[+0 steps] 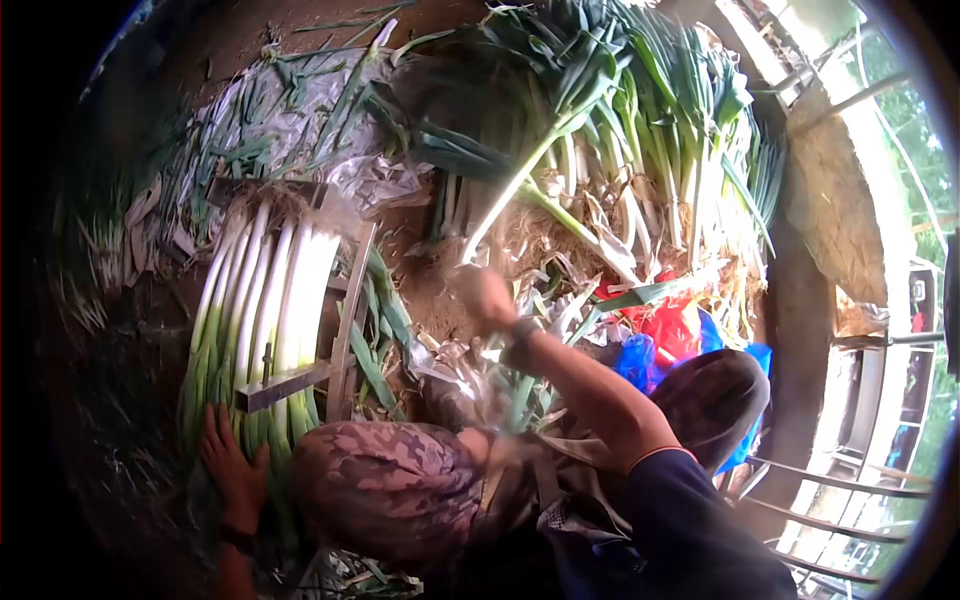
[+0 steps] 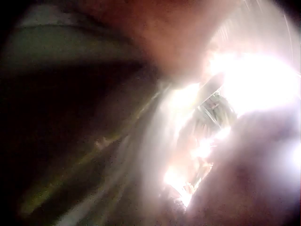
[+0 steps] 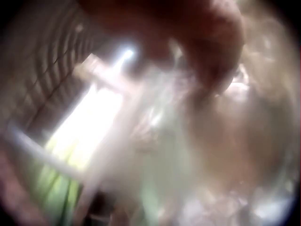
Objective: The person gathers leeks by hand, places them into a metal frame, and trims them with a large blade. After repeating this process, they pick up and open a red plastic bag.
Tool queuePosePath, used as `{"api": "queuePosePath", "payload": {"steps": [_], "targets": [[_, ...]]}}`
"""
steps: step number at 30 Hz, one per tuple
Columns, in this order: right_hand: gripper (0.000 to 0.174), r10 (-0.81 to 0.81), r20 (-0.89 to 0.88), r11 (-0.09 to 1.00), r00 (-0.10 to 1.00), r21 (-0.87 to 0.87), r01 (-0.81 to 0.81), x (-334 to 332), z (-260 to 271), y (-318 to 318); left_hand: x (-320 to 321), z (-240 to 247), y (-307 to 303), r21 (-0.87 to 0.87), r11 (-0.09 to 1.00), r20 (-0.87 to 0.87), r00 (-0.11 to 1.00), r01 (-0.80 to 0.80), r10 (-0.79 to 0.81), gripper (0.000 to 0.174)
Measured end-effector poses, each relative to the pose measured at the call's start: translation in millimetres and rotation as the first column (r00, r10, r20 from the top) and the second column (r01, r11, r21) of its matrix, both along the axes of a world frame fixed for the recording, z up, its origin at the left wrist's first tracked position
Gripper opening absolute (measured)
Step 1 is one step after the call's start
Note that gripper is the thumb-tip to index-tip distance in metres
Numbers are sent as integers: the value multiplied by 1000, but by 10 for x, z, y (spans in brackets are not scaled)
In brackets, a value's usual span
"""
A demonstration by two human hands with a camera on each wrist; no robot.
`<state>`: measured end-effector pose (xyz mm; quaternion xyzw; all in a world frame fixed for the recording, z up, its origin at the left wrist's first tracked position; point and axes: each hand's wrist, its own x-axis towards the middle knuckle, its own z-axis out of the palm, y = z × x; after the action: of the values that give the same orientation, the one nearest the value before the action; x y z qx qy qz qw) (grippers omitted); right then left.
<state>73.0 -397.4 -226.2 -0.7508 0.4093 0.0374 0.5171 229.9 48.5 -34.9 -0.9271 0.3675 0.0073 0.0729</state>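
A bundle of leeks (image 1: 262, 290) lies in a trough-like frame (image 1: 345, 325) at the left of the head view, roots at the far end. My left hand (image 1: 235, 475) rests on the green leaves at its near end, thumb spread to the side. Dark, blurred leaves (image 2: 70, 179) fill much of the left wrist view. My right hand (image 1: 487, 303), blurred, grips the white end of a single leek (image 1: 515, 190), which slants up toward the pile. Curled fingers (image 3: 211, 52) show at the top of the right wrist view, with the bundle beyond them.
A big pile of leeks (image 1: 640, 130) stands at the back right, roots toward me. Plastic sheeting (image 1: 375, 180) with loose leaves lies at the back left. Red plastic (image 1: 670, 330) and blue plastic (image 1: 635, 362) lie by my knee (image 1: 715, 400). Metal rails (image 1: 840, 510) run along the right.
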Motion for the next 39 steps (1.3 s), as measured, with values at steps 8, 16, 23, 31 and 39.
{"api": "queuePosePath", "payload": {"steps": [8, 16, 23, 31, 39], "targets": [[48, -513, 138, 857, 847, 136, 497, 375, -150, -950, 51, -105, 98, 47, 998, -43, 998, -33, 35, 90], [48, -423, 135, 875, 896, -198, 443, 281, -192, -1058, 233, -428, 517, -98, 978, 37, 983, 184, -181, 87], [25, -357, -85, 568, 930, -810, 144, -1250, 395, -843, 154, -319, 337, -68, 996, 42, 997, 62, -60, 85], [63, -383, -153, 769, 911, -600, 222, -1774, -12, -1035, 48, -173, 150, 14, 1000, 121, 992, 23, -24, 90], [74, -300, -199, 724, 933, -684, 87, -1607, -317, -804, -40, -145, 53, 30, 998, 123, 991, -48, 44, 91]]}}
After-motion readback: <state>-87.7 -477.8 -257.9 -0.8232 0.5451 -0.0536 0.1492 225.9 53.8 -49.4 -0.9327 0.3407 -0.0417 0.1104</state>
